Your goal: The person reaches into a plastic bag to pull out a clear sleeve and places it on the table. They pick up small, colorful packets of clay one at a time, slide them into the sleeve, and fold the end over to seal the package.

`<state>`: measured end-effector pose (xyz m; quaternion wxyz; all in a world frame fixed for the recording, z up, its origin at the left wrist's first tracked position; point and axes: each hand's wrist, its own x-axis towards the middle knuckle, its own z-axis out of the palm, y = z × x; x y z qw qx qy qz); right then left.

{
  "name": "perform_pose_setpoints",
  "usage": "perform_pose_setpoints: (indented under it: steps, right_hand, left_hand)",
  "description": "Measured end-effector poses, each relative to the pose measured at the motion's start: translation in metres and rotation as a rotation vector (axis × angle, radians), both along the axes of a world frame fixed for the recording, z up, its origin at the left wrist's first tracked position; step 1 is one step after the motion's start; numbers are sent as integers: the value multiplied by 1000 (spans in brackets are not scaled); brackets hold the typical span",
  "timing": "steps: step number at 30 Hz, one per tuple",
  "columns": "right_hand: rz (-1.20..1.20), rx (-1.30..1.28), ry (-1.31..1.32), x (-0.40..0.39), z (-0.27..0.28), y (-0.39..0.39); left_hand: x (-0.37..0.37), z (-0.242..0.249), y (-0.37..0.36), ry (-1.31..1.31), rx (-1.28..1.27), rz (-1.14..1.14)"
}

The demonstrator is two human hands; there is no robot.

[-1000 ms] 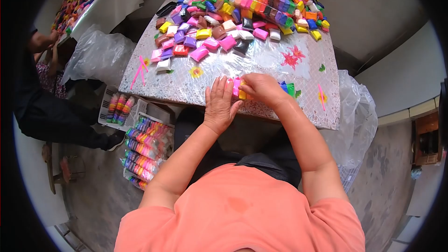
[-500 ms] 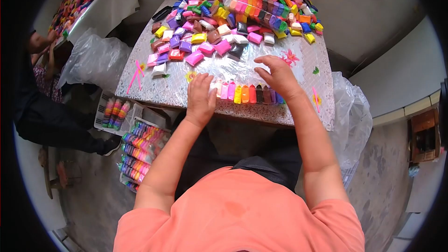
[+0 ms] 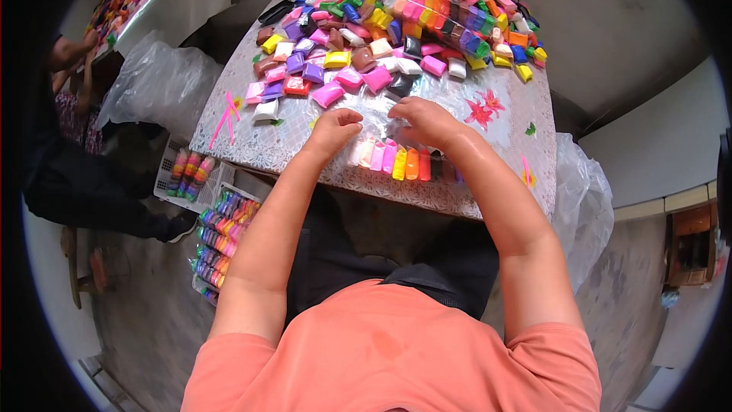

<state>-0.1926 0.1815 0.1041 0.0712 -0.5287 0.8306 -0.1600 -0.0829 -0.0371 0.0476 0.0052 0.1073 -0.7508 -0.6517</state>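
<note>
A row of small coloured clay packets, running from white and pink through yellow, orange and red to dark ones, lies along the near side of the table. My left hand is just behind the row's left end, fingers curled in and thumb close to them. My right hand faces it from above the middle of the row, fingers bent down and together; its forearm covers the row's right end. Shiny clear plastic lies between the hands, and whether the fingertips pinch it is too small to tell.
A big heap of coloured packets covers the table's far side, with packed rows on top. Pink strips lie at left. Beside the table stand baskets of packed rows and clear bags. Another person sits at left.
Both hands have drawn closer together behind the row, and their fingers have curled in from a more open pose. The right forearm now hides more of the row's right end. The camera view has shifted slightly.
</note>
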Motion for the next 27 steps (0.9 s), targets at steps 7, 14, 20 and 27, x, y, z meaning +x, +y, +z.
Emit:
perform_pose_setpoints:
  steps: [7,14,20,27]
  right_hand:
    - [75,15,39,-10,-6,-14]
    - [187,-106,11,-9,-4,-13]
    - [189,-51,-23,-18,-8,-14]
    - [47,-22,-213,-23,-13,-24]
  left_hand:
    - [31,39,46,544,-690,227]
    - [37,66,104,546,-1175,-284]
    - [21,67,116,284,-1214,-377]
    - [8,67,118,175,-1212,-434]
